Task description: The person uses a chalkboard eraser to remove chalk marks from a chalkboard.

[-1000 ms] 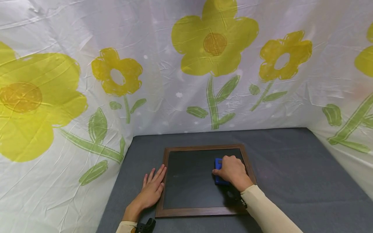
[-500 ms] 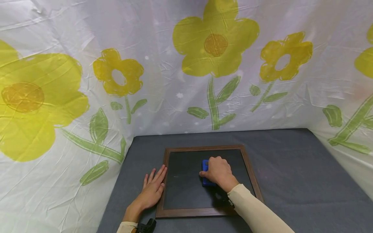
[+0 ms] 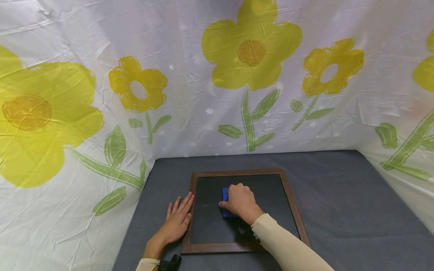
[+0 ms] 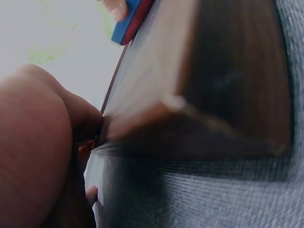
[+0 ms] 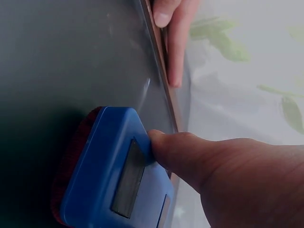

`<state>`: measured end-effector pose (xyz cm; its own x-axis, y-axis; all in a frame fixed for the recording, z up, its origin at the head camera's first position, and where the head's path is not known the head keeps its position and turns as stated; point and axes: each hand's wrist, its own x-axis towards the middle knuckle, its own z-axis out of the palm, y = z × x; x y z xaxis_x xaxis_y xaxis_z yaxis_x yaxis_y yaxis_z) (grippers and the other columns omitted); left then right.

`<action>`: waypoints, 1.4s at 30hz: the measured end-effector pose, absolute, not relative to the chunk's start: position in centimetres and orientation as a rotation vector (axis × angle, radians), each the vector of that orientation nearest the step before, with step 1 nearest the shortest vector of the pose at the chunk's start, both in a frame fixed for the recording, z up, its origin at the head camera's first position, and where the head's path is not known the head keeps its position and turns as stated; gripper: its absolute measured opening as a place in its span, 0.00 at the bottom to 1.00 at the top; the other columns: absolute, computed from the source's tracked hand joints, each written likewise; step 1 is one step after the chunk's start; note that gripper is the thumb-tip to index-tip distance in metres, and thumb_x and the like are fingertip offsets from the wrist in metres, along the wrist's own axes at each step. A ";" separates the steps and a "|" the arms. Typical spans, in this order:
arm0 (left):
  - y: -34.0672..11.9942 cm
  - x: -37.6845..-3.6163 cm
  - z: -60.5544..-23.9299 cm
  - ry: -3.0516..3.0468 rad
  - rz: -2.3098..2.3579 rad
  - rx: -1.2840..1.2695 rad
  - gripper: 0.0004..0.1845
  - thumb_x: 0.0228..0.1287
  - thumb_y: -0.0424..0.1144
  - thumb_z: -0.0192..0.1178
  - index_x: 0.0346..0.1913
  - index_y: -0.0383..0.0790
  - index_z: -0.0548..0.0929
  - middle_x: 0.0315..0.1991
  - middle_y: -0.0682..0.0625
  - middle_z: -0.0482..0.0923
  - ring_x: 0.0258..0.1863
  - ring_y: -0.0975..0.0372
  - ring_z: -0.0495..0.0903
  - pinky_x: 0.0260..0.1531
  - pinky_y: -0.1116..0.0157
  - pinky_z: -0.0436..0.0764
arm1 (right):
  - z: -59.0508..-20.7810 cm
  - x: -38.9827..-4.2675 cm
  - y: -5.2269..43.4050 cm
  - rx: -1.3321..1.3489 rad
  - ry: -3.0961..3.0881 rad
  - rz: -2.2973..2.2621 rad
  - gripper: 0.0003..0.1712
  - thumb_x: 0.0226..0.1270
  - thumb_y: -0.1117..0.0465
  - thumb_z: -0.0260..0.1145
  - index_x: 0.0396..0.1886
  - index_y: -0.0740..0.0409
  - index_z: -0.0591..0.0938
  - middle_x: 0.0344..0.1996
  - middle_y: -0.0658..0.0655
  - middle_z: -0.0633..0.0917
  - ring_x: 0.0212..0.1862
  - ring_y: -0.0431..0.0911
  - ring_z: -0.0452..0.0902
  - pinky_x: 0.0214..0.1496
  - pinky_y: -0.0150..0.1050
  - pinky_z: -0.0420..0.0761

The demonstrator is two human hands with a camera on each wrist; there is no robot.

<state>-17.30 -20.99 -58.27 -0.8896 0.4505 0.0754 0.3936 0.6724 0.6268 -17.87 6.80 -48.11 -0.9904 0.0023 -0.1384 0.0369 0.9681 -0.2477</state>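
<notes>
A chalkboard (image 3: 268,203) in a brown wooden frame (image 3: 237,172) lies flat on the dark cloth. My right hand (image 3: 241,203) grips a blue eraser (image 3: 225,213), which is on the left half of the board. In the right wrist view the thumb presses the side of the eraser (image 5: 111,156), and its dark red pad (image 5: 71,166) faces the board; the other fingers are out of sight there. My left hand (image 3: 176,223) rests at the frame's left edge with its fingers straight. A faint white mark (image 3: 204,206) shows on the board left of the eraser.
The table's dark grey cloth (image 3: 339,203) spreads around the board. Behind it and at both sides hangs a white curtain (image 3: 190,113) printed with yellow flowers. A black wrist strap (image 3: 169,262) sits on the left wrist.
My right hand has slid the eraser leftward across the board, from near the right side to left of the middle. The left hand and the board have stayed in place.
</notes>
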 end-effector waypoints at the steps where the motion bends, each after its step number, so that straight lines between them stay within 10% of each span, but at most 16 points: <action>1: -21.0 -17.3 -58.3 2.795 1.015 0.707 0.35 0.86 0.36 0.51 0.90 0.45 0.56 0.91 0.48 0.49 0.89 0.35 0.43 0.79 0.28 0.32 | -48.1 -17.9 6.5 0.023 2.980 -0.379 0.40 0.62 0.32 0.81 0.55 0.63 0.90 0.36 0.60 0.87 0.32 0.51 0.84 0.35 0.50 0.90; 42: -20.8 -17.0 -57.5 2.782 1.071 0.746 0.34 0.85 0.36 0.50 0.89 0.44 0.59 0.91 0.46 0.52 0.86 0.29 0.44 0.76 0.25 0.33 | -48.3 -18.5 1.1 -0.145 2.953 -0.441 0.39 0.62 0.31 0.80 0.57 0.58 0.91 0.35 0.57 0.89 0.30 0.48 0.85 0.35 0.46 0.91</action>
<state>-17.01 -20.81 -57.50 -0.8799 0.4630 0.1072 0.4153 0.6394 0.6471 -18.54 1.11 -48.31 -0.9837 -0.1177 -0.1359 -0.0728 0.9519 -0.2975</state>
